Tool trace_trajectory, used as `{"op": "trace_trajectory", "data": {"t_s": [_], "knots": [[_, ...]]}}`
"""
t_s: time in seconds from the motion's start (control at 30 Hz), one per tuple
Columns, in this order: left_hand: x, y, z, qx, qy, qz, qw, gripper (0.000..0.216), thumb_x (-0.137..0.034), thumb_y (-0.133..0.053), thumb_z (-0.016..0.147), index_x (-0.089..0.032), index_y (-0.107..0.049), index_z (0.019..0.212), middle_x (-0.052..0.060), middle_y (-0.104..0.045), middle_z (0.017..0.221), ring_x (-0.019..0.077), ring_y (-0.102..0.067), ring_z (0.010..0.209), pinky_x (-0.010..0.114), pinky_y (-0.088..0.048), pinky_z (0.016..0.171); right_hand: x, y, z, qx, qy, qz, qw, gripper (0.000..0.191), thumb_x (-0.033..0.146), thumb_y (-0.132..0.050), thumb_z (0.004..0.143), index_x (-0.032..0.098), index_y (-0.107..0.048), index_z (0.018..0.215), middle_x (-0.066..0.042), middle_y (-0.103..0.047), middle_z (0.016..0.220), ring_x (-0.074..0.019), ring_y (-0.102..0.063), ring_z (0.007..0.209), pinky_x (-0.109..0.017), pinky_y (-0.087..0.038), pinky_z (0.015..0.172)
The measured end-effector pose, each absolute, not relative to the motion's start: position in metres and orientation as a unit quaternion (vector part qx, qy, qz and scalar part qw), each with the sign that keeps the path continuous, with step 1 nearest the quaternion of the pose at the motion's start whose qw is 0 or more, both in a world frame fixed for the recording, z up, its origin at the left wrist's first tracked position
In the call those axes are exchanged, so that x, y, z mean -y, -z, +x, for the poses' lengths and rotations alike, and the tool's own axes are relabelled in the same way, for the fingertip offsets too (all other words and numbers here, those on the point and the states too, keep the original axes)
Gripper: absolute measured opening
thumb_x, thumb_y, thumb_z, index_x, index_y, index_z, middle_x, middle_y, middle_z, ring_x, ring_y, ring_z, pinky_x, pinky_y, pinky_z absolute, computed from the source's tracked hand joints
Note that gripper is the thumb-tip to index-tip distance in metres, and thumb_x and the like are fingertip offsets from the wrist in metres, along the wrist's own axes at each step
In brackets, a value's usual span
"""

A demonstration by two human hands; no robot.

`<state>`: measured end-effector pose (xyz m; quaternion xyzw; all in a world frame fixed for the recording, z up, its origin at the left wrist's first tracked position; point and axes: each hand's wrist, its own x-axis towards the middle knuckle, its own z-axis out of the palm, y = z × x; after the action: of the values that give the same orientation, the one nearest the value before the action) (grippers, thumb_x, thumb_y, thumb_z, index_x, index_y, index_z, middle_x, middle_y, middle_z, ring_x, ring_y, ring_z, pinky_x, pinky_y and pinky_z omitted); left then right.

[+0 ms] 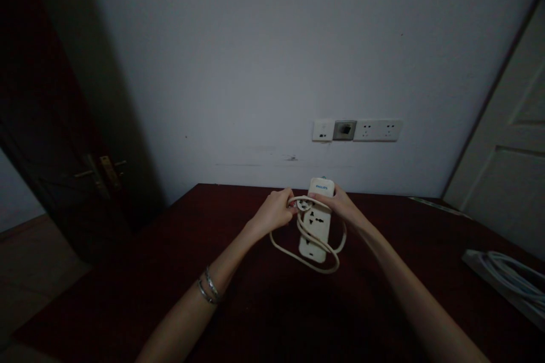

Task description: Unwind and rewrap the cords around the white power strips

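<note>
A cream power strip (pixel 315 226) lies on the dark red table (pixel 238 306), near its far edge by the wall. Its cream cord (pixel 327 252) loops loosely around and across the strip. My left hand (pixel 275 211) is closed on the cord at the strip's upper left. My right hand (pixel 340 204) grips the strip's top right end, fingers curled over it near the blue label. Bracelets circle my left wrist.
Wall sockets (pixel 356 130) sit on the white wall just above the table. A second power strip with a coiled pale cord (pixel 508 279) lies at the table's right edge. A dark door with a handle (pixel 102 173) stands at the left, a white door (pixel 511 142) at the right.
</note>
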<state>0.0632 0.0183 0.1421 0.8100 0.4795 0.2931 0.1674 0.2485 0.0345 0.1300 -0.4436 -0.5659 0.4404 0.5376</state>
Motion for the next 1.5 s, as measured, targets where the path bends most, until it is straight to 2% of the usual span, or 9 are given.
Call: {"op": "trace_trajectory", "data": {"t_s": [0.13, 0.27, 0.4, 0.7, 0.9, 1.13, 1.27, 1.4, 1.5], "knots": [[-0.025, -0.136, 0.067, -0.492, -0.311, 0.798, 0.154, 0.017, -0.031, -0.058, 0.077, -0.014, -0.054, 0.073, 0.002, -0.058, 0.06, 0.0114, -0.053, 0.046, 0.021, -0.034, 0.046, -0.037, -0.126, 0.247, 0.584, -0.456, -0.424, 0.52, 0.036, 0.038, -0.076, 0.058, 0.015, -0.058, 0.08, -0.006, -0.066, 0.073, -0.0166, -0.06, 0.062, -0.028, -0.048, 0.059], [-0.026, -0.132, 0.07, -0.497, -0.331, 0.795, 0.107, 0.012, -0.025, -0.053, 0.08, -0.015, -0.054, 0.074, 0.002, -0.058, 0.061, 0.012, -0.054, 0.05, 0.021, -0.033, 0.048, -0.047, -0.115, 0.247, 0.545, -0.435, -0.44, 0.566, 0.042, 0.036, -0.078, 0.055, 0.017, -0.057, 0.086, -0.005, -0.068, 0.08, -0.0181, -0.063, 0.068, -0.029, -0.05, 0.061], [-0.028, -0.132, 0.07, -0.496, -0.327, 0.796, 0.114, 0.005, -0.02, -0.052, 0.079, -0.016, -0.055, 0.076, 0.002, -0.059, 0.065, 0.0124, -0.055, 0.054, 0.021, -0.034, 0.05, -0.054, -0.108, 0.248, 0.53, -0.415, -0.431, 0.602, 0.045, 0.031, -0.081, 0.048, 0.019, -0.052, 0.08, -0.003, -0.066, 0.076, -0.0186, -0.063, 0.07, -0.029, -0.051, 0.062], [-0.031, -0.13, 0.066, -0.481, -0.349, 0.793, 0.133, 0.007, -0.023, -0.054, 0.078, -0.017, -0.053, 0.074, -0.003, -0.054, 0.059, 0.0092, -0.048, 0.047, 0.019, -0.03, 0.047, -0.054, -0.103, 0.249, 0.49, -0.531, -0.421, 0.548, 0.046, 0.036, -0.078, 0.058, 0.018, -0.056, 0.094, -0.007, -0.069, 0.081, -0.0165, -0.063, 0.06, -0.029, -0.052, 0.057], [-0.032, -0.124, 0.069, -0.513, -0.347, 0.785, 0.039, 0.005, -0.019, -0.052, 0.079, -0.016, -0.056, 0.077, 0.003, -0.06, 0.067, 0.0148, -0.055, 0.061, 0.024, -0.035, 0.057, -0.053, -0.094, 0.245, 0.489, -0.562, -0.415, 0.522, 0.047, 0.04, -0.076, 0.062, 0.018, -0.056, 0.099, -0.006, -0.069, 0.081, -0.016, -0.063, 0.057, -0.024, -0.048, 0.047], [-0.027, -0.123, 0.073, -0.567, -0.294, 0.769, 0.013, 0.013, -0.019, -0.046, 0.083, -0.016, -0.054, 0.092, 0.012, -0.064, 0.081, 0.0255, -0.062, 0.079, 0.031, -0.041, 0.066, -0.05, -0.095, 0.242, 0.473, -0.57, -0.415, 0.528, 0.045, 0.038, -0.076, 0.062, 0.018, -0.057, 0.097, -0.006, -0.069, 0.082, -0.0165, -0.063, 0.06, -0.026, -0.049, 0.053], [-0.028, -0.121, 0.074, -0.573, -0.286, 0.768, 0.014, 0.015, -0.015, -0.044, 0.082, -0.019, -0.055, 0.092, 0.012, -0.065, 0.084, 0.025, -0.063, 0.083, 0.031, -0.042, 0.07, -0.046, -0.097, 0.24, 0.48, -0.57, -0.405, 0.53, 0.048, 0.036, -0.079, 0.058, 0.017, -0.056, 0.095, -0.004, -0.068, 0.078, -0.0166, -0.063, 0.061, -0.028, -0.049, 0.056], [-0.037, -0.121, 0.067, -0.566, -0.336, 0.752, 0.046, 0.009, -0.014, -0.046, 0.08, -0.019, -0.053, 0.083, 0.01, -0.065, 0.082, 0.0219, -0.063, 0.078, 0.029, -0.043, 0.067, -0.038, -0.103, 0.23, 0.537, -0.541, -0.37, 0.532, 0.052, 0.028, -0.083, 0.049, 0.015, -0.057, 0.093, -0.003, -0.068, 0.082, -0.0158, -0.063, 0.071, -0.026, -0.05, 0.067], [-0.042, -0.128, 0.058, -0.542, -0.389, 0.712, 0.219, 0.014, -0.017, -0.05, 0.079, -0.018, -0.049, 0.093, 0.004, -0.063, 0.071, 0.0138, -0.058, 0.055, 0.024, -0.043, 0.053, -0.036, -0.109, 0.224, 0.519, -0.53, -0.387, 0.547, 0.051, 0.031, -0.081, 0.052, 0.016, -0.057, 0.094, -0.004, -0.069, 0.084, -0.0162, -0.063, 0.07, -0.027, -0.05, 0.064]]}}
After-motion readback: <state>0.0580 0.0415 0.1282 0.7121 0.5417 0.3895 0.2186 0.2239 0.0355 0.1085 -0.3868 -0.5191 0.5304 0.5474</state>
